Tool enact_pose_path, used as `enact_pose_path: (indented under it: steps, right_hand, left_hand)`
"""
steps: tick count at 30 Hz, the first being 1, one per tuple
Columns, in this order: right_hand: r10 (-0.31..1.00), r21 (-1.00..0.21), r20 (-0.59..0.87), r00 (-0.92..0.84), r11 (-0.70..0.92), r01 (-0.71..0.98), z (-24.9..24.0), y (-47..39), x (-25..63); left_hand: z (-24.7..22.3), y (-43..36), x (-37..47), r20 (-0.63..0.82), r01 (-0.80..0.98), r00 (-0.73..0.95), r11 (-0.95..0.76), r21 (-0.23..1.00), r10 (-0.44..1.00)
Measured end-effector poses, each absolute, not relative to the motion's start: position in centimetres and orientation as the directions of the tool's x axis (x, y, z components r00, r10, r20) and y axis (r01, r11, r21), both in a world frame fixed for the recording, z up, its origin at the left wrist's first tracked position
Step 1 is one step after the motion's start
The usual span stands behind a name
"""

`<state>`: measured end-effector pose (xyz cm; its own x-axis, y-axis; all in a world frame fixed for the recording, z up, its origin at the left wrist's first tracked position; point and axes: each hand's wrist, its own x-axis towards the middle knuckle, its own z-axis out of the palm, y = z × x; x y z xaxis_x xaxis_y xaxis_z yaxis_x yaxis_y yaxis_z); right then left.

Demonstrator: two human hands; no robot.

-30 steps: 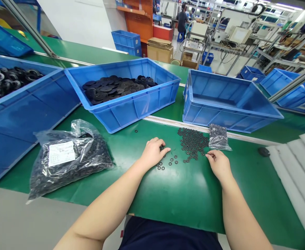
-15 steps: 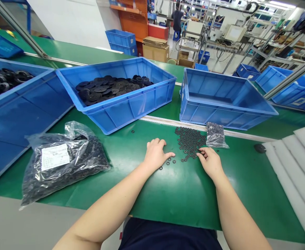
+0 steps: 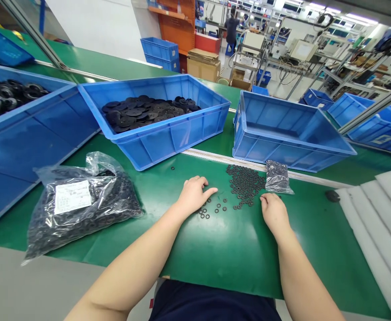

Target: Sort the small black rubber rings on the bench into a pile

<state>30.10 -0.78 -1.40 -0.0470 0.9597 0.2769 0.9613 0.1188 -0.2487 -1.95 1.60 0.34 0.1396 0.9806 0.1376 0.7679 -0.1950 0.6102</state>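
On the green tabletop, a pile of small black rubber rings point(image 3: 245, 185) lies between my two hands. My left hand point(image 3: 193, 195) rests low over the table at the pile's left, thumb out and apart from the fingers. Several loose rings point(image 3: 204, 211) are scattered beside and under its thumb. My right hand point(image 3: 275, 213) is at the pile's right edge, thumb and fingertips pressed together. Whatever is in that pinch, if anything, is too small to make out. Just beyond it lies a small clear bag of black parts point(image 3: 277, 177).
A large labelled plastic bag of black parts point(image 3: 81, 209) lies at the left. Behind stand a blue bin with black discs point(image 3: 168, 138) and another blue bin point(image 3: 292, 149). White foam sheets point(image 3: 376, 223) are stacked at the right. A person point(image 3: 232, 29) sits far off.
My left hand has shifted slightly left, and more loose rings show beside it. My right hand has drawn back a little to the right from the pile, its fingertips now closer together.
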Motion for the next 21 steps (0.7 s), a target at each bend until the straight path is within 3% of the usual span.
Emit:
enact_pose_path:
  steps: [5,9,15,18,21]
  right_hand:
    - [0.955,-0.270,0.289,0.064,0.017,0.963,-1.2,-0.8,30.8]
    - [0.955,-0.354,0.294,0.047,0.063,0.933,-1.0,-1.0,31.2]
    - [0.956,-0.388,0.294,0.024,0.096,0.917,-0.4,-1.2,30.1]
    - [0.943,-0.444,0.325,-0.078,0.224,0.868,0.5,-1.7,26.9]
    - [0.901,-0.448,0.291,-0.321,0.425,0.786,1.4,-2.4,22.5]
  left_hand:
    - [0.4,1.9,-3.1,0.108,0.735,0.256,-0.266,0.624,0.961]
    - [0.4,2.1,-3.9,0.098,0.716,0.319,-0.307,0.627,0.943]
    - [0.7,2.0,-3.8,0.116,0.746,0.322,-0.327,0.581,0.940]
    - [0.9,1.9,-3.5,0.111,0.755,0.323,-0.327,0.568,0.940]
    - [1.1,1.9,-3.4,0.115,0.759,0.316,-0.324,0.565,0.942]
